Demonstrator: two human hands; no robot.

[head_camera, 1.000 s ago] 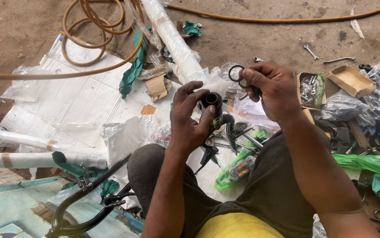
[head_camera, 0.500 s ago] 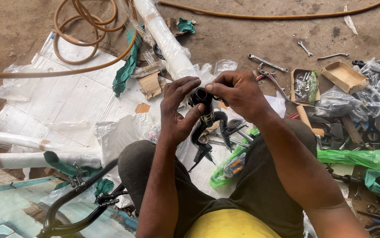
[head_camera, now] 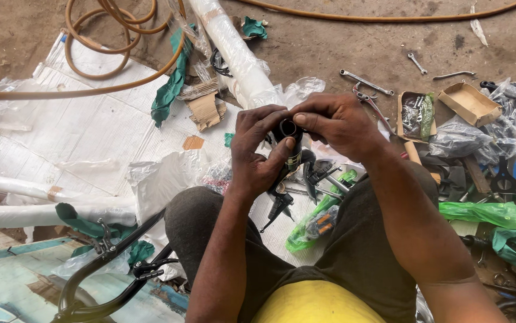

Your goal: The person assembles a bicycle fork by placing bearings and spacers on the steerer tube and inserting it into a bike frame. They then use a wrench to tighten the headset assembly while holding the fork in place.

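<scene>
While both your hands are closed around the short black tubular bike part (head_camera: 288,143) at frame centre, you're mid-fit, as far as I can judge. Your left hand (head_camera: 257,157) wraps the tube's body from the left, thumb pressed up its side. Your right hand (head_camera: 337,124) pinches at the tube's open top end, fingertips pressed together on the rim. Can't tell whether a ring or insert sits under those fingertips, they cover it. So: part is held and aligned; seating at the top looks unfinished, not confirmed.

Below the tube, between your knees, lie a black clamp-like component (head_camera: 316,174) and a green plastic bag with small parts (head_camera: 318,216), untouched.

Surface: bare dirt floor (head_camera: 342,42), with a sheet of white corrugated packing (head_camera: 90,131) spread across the left half of the frame. Orange rubber hose coil (head_camera: 120,42) at upper left. White foam-wrapped tube (head_camera: 234,54) runs from top centre down toward your hands. Steel spanners (head_camera: 365,82) at upper right, beside a small open cardboard box (head_camera: 468,103) and clear plastic bags (head_camera: 515,113). Black bicycle handlebar (head_camera: 108,269) at lower left. Looks like an outdoor or workshop floor; no walls in view.
</scene>
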